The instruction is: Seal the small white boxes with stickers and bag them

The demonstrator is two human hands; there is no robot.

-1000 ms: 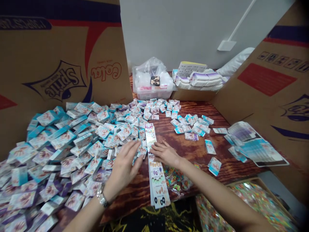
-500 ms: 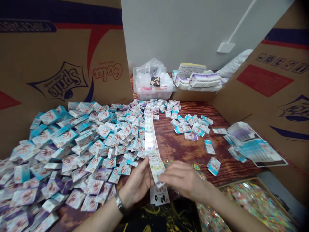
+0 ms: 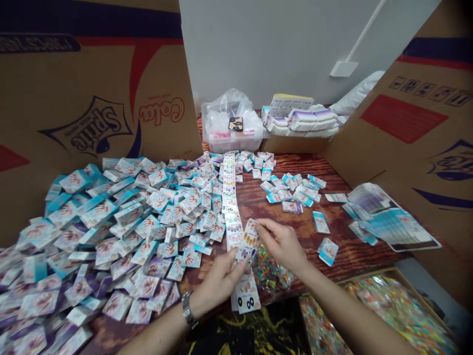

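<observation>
A long printed strip of cards [image 3: 232, 207] runs from the far end of the packet pile down to the table's near edge. My left hand [image 3: 218, 281] is shut on a lower fold of the strip, and a metal wristwatch [image 3: 188, 309] sits on that wrist. My right hand [image 3: 281, 241] pinches the strip's upper edge from the right, close to my left fingers. To the left lies a large heap of small white-and-turquoise packets [image 3: 111, 231] printed with a red hand. A clear bag of colourful bits [image 3: 269, 273] lies just below my right hand.
The reddish wooden table [image 3: 284, 217] is walled by flattened cardboard cartons [image 3: 74, 88]. At the back stand a plastic box [image 3: 232, 130] and stacked white-and-purple packs [image 3: 303, 121]. Loose packets and fanned sheets [image 3: 391, 219] lie right. A tray of colourful packets [image 3: 391, 305] sits lower right.
My hands have gone from lying open beside the strip to gripping it and raising a fold. The strip now stretches farther back across the packets.
</observation>
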